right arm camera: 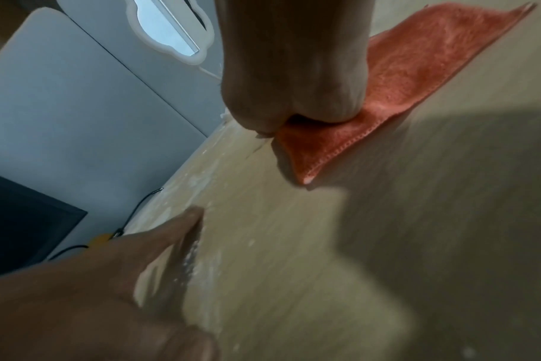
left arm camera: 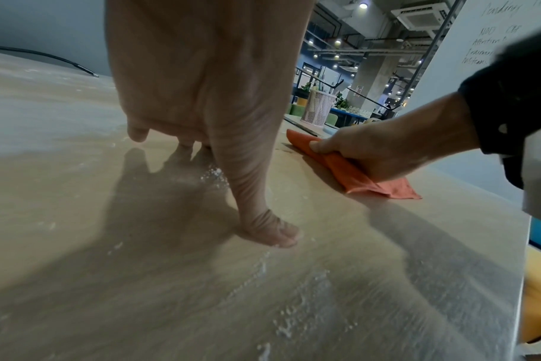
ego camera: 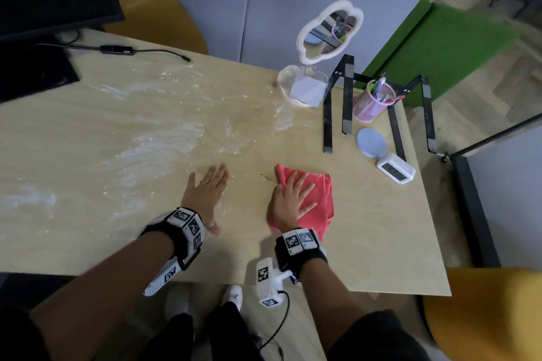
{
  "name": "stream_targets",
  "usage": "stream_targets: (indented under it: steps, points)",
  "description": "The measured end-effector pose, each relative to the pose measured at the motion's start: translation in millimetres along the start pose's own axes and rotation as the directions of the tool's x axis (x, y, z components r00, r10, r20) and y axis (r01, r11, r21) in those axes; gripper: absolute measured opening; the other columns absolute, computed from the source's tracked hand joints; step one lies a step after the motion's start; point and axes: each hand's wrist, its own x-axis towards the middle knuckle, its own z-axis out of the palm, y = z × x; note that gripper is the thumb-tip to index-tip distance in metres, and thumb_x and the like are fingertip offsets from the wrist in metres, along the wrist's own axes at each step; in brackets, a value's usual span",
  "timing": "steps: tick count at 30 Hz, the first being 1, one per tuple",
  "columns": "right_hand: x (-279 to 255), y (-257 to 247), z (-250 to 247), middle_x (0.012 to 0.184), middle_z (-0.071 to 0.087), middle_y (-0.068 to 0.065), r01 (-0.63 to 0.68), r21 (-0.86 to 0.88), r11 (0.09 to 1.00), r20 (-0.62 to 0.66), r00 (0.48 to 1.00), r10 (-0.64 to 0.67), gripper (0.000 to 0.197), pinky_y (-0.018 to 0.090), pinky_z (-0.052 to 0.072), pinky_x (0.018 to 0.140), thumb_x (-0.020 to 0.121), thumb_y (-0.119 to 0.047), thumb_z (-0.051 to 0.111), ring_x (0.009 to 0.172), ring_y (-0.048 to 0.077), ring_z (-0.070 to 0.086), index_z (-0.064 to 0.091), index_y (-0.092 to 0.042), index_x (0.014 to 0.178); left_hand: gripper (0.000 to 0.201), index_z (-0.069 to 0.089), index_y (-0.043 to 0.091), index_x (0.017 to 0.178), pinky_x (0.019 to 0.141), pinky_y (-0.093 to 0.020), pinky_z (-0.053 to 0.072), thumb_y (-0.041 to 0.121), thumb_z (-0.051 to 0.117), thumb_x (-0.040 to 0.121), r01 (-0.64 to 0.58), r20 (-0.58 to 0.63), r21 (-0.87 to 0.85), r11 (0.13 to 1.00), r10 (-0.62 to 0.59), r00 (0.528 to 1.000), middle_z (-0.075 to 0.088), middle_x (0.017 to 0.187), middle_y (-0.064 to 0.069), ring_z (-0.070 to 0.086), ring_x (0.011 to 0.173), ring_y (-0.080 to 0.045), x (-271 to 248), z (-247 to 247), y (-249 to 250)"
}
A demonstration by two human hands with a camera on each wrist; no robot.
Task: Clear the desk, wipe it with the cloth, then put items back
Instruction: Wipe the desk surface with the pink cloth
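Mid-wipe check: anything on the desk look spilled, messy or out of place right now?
Yes. White powdery smears streak the desk to the left of and beyond the left hand, unwiped. A small brownish spot sits just left of the red cloth under the flat right hand.

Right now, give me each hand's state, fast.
Left hand: open, flat on the desk, holding nothing.
Right hand: open, fingers spread, pressing the red cloth onto the desk.

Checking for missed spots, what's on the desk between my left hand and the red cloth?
Head view: between left hand and red cloth, bare wooden desk with one small brownish stain.
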Motion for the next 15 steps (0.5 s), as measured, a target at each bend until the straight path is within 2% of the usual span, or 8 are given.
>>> stream_targets:
  steps: [2,4,8,11,13,14,15]
  points:
    - [-1.3,-14.1,12.4,0.155,-0.024,-0.001,-0.019,0.012,1.0,-0.005,1.0,0.019,0.059,0.06,-0.016,0.107,0.1,-0.03,0.023,0.14,0.027,-0.028,-0.008,-0.024,0.149,0.139,-0.024,0.01,0.145,0.117,-0.054,0.001,0.052,0.078,0.062,0.002,-0.002,-0.002,1.0,-0.002,1.0,-0.034,0.153,-0.004,-0.021,0.145,-0.023,1.1,0.6,0.0]
    - [-4.5,-26.5,22.0,0.155,-0.026,0.001,0.015,0.004,1.0,0.024,1.0,-0.015,0.059,0.059,-0.018,0.106,0.1,-0.029,0.022,0.139,0.028,-0.029,-0.01,-0.022,0.149,0.139,-0.023,0.01,0.146,0.117,-0.054,0.002,0.052,0.079,0.061,0.002,-0.005,-0.004,1.0,-0.002,1.0,-0.033,0.153,-0.004,-0.021,0.145,-0.023,2.0,1.4,-0.1]
    - [-13.4,-49.1,37.5,0.152,-0.031,0.001,0.15,-0.01,0.989,0.096,0.984,-0.149,0.057,0.055,-0.024,0.102,0.101,-0.025,0.019,0.137,0.028,-0.032,-0.013,-0.022,0.148,0.14,-0.023,0.01,0.146,0.117,-0.053,0.002,0.053,0.079,0.06,0.01,-0.022,0.004,1.0,-0.01,1.0,-0.033,0.153,-0.004,-0.021,0.145,-0.023,3.5,4.5,0.3]
    - [-15.0,-51.4,46.8,0.151,-0.03,-0.008,0.268,0.067,0.961,0.171,0.946,-0.276,0.052,0.052,-0.03,0.1,0.102,-0.025,0.018,0.137,0.022,-0.033,-0.003,-0.032,0.149,0.142,-0.024,0.009,0.145,0.117,-0.054,0.001,0.054,0.079,0.059,0.008,-0.024,0.0,1.0,-0.008,1.0,-0.031,0.154,-0.003,-0.021,0.145,-0.023,4.6,5.2,0.7]
    - [-20.9,-53.2,38.8,0.156,-0.014,-0.013,0.34,0.272,0.9,0.209,0.892,-0.4,0.047,0.049,-0.028,0.105,0.102,-0.028,0.018,0.141,0.016,-0.025,0.014,-0.043,0.146,0.142,-0.024,0.01,0.145,0.116,-0.054,-0.001,0.053,0.08,0.059,0.004,-0.019,-0.021,1.0,-0.004,1.0,-0.032,0.153,-0.002,-0.021,0.145,-0.023,4.9,4.8,0.2]
    - [-24.3,-52.9,29.0,0.157,0.001,-0.014,0.305,0.429,0.85,0.227,0.875,-0.428,0.044,0.048,-0.019,0.111,0.102,-0.029,0.019,0.143,0.013,-0.012,0.022,-0.045,0.143,0.141,-0.025,0.01,0.145,0.116,-0.054,-0.001,0.053,0.079,0.06,-0.001,-0.014,-0.025,1.0,0.0,1.0,-0.034,0.152,-0.002,-0.022,0.145,-0.023,4.6,4.3,-0.2]
    - [-25.9,-49.7,18.7,0.153,0.017,-0.015,0.255,0.568,0.783,0.214,0.873,-0.439,0.042,0.044,-0.004,0.118,0.102,-0.028,0.022,0.143,0.009,0.007,0.029,-0.042,0.142,0.141,-0.025,0.01,0.145,0.116,-0.055,-0.001,0.053,0.079,0.06,-0.005,-0.01,-0.025,1.0,0.005,1.0,-0.036,0.15,-0.002,-0.022,0.145,-0.023,4.0,3.8,-0.1]
